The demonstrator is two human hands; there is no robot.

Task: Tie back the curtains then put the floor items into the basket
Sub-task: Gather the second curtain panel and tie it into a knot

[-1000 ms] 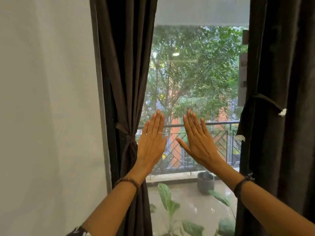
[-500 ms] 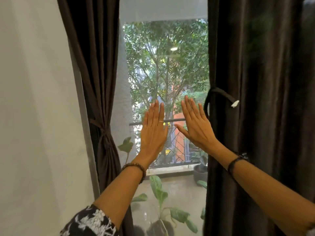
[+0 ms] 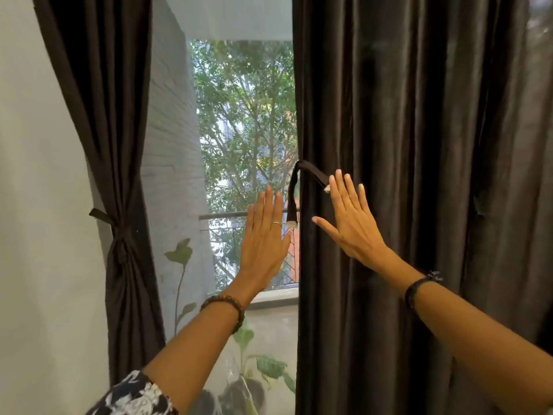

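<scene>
The left dark brown curtain [image 3: 116, 163] is gathered and tied with a knotted band [image 3: 118, 235] at mid-height. The right dark brown curtain [image 3: 404, 145] hangs loose and wide. Its tie-back strap [image 3: 294, 193] dangles untied at the curtain's inner edge, with white tips on both ends. My left hand [image 3: 264, 238] is raised flat, fingers straight, in front of the window glass just left of the strap. My right hand [image 3: 348, 220] is flat with spread fingers against the right curtain, its fingertips by the strap's upper end. Neither hand holds anything.
A white wall [image 3: 39, 235] fills the left side. Behind the glass is a balcony with a railing [image 3: 221, 217], potted plants [image 3: 248, 369] and trees. The floor and basket are out of view.
The view has swung to the right, so the right curtain now fills more of the frame. Both flat hands moved right with it; my right hand now lies on the right curtain by the strap.
</scene>
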